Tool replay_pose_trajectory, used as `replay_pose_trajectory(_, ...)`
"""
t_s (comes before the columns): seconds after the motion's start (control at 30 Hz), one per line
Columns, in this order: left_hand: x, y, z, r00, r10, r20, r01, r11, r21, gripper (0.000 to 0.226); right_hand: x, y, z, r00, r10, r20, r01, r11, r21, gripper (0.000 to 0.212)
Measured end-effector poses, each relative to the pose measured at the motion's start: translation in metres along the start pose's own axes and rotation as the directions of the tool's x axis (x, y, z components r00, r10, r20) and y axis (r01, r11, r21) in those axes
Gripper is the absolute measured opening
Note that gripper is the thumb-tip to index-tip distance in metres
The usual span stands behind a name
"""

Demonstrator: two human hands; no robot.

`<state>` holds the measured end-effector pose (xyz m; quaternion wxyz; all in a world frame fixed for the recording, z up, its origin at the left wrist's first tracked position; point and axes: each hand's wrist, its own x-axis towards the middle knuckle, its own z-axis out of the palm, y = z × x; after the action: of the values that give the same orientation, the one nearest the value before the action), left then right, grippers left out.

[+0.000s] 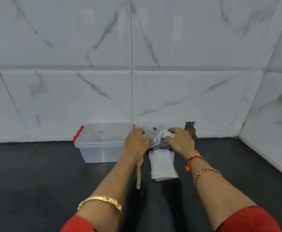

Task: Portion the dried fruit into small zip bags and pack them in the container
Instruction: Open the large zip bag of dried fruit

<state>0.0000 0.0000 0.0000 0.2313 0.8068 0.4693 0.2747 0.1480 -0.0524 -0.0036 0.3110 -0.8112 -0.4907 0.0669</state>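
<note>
I see both hands on the dried fruit bag (156, 137), standing against the wall: left hand (136, 142) pinching its left edge, right hand (181, 141) gripping the right. The lidded container (101, 144) sits just left; small zip bags (162, 165) and a spoon (139, 173) lie nearer.

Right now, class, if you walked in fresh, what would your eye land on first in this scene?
Both hands, the left hand and the right hand, grip a clear bag of dried fruit at the back of the dark counter. To its left stands a lidded clear container with red clips. Nearer lie a stack of small zip bags and a wooden spoon.
</note>
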Motion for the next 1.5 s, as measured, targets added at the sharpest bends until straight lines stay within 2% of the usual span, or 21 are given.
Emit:
replay_pose_trajectory(0.13,0.012,-0.001,0.04,0.996,-0.071,0.047,0.075,0.993,-0.087,0.033,0.022,0.024,0.017,0.991,0.125,-0.04,-0.121,0.99,0.079,0.045)
replay_pose_trajectory(0.23,0.025,-0.002,0.06,0.991,-0.134,0.015,0.135,0.978,-0.158,0.04,0.041,0.042,0.032,0.988,0.128,-0.087,-0.117,0.986,0.12,0.043)
replay_pose_trajectory(0.37,0.043,-0.01,0.08,0.98,-0.194,-0.034,0.184,0.964,-0.189,0.047,0.061,0.053,0.051,0.973,0.169,-0.158,-0.121,0.953,0.278,0.057)
replay_pose_trajectory(0.43,0.047,-0.011,0.085,0.979,-0.199,-0.047,0.186,0.961,-0.203,0.048,0.068,0.052,0.056,0.954,0.253,-0.162,-0.157,0.879,0.45,0.054)
replay_pose_trajectory(0.5,0.049,-0.011,0.087,0.98,-0.189,-0.06,0.172,0.962,-0.213,0.047,0.074,0.05,0.058,0.915,0.369,-0.163,-0.195,0.759,0.621,0.039)
replay_pose_trajectory(0.57,0.048,-0.009,0.088,0.982,-0.181,-0.058,0.163,0.961,-0.225,0.045,0.077,0.049,0.056,0.862,0.495,-0.104,-0.225,0.56,0.797,0.024)
replay_pose_trajectory(0.63,0.044,-0.004,0.083,0.984,-0.171,-0.049,0.148,0.941,-0.305,0.045,0.077,0.046,0.052,0.834,0.55,-0.042,-0.212,0.39,0.896,0.011)
replay_pose_trajectory(0.73,0.03,0.01,0.068,0.993,-0.105,-0.05,0.066,0.865,-0.497,0.041,0.07,0.039,0.033,0.828,0.556,-0.063,-0.154,0.335,0.929,0.006)
replay_pose_trajectory(0.8,0.014,0.02,0.052,0.993,-0.046,-0.109,-0.021,0.835,-0.549,0.036,0.057,0.029,0.012,0.831,0.545,-0.116,-0.083,0.328,0.941,0.011)
replay_pose_trajectory(0.87,-0.002,0.029,0.033,0.983,-0.027,-0.184,-0.087,0.807,-0.584,0.028,0.041,0.016,-0.009,0.837,0.522,-0.165,-0.015,0.324,0.946,0.008)
replay_pose_trajectory(0.97,-0.026,0.028,0.0,0.965,-0.123,-0.23,-0.078,0.706,-0.704,0.022,0.01,-0.008,-0.027,0.857,0.482,-0.184,0.034,0.304,0.952,0.007)
replay_pose_trajectory(1.1,-0.054,0.012,-0.059,0.903,-0.397,-0.166,0.061,0.5,-0.864,0.032,-0.046,-0.051,-0.021,0.9,0.406,-0.159,0.05,0.266,0.963,0.022)
replay_pose_trajectory(1.2,-0.074,-0.008,-0.104,0.852,-0.515,-0.094,0.087,0.317,-0.945,0.028,-0.09,-0.084,0.005,0.936,0.322,-0.142,0.051,0.276,0.96,0.023)
replay_pose_trajectory(1.23,-0.084,-0.019,-0.121,0.843,-0.531,-0.083,0.091,0.294,-0.951,0.024,-0.106,-0.098,0.016,0.949,0.291,-0.123,0.044,0.264,0.964,0.023)
replay_pose_trajectory(1.3,-0.097,-0.034,-0.139,0.849,-0.52,-0.093,0.102,0.334,-0.937,0.013,-0.124,-0.112,0.035,0.954,0.285,-0.097,0.028,0.237,0.971,0.022)
replay_pose_trajectory(1.4,-0.116,-0.059,-0.165,0.902,-0.412,-0.127,0.068,0.426,-0.902,0.009,-0.149,-0.13,0.063,0.951,0.307,-0.032,-0.036,0.213,0.976,0.011)
replay_pose_trajectory(1.47,-0.121,-0.074,-0.178,0.934,-0.329,-0.138,0.042,0.486,-0.873,0.02,-0.159,-0.137,0.079,0.944,0.329,0.032,-0.099,0.189,0.977,0.012)
replay_pose_trajectory(1.5,-0.123,-0.079,-0.183,0.943,-0.299,-0.146,0.026,0.505,-0.863,0.022,-0.163,-0.138,0.084,0.943,0.328,0.058,-0.125,0.187,0.974,0.02)
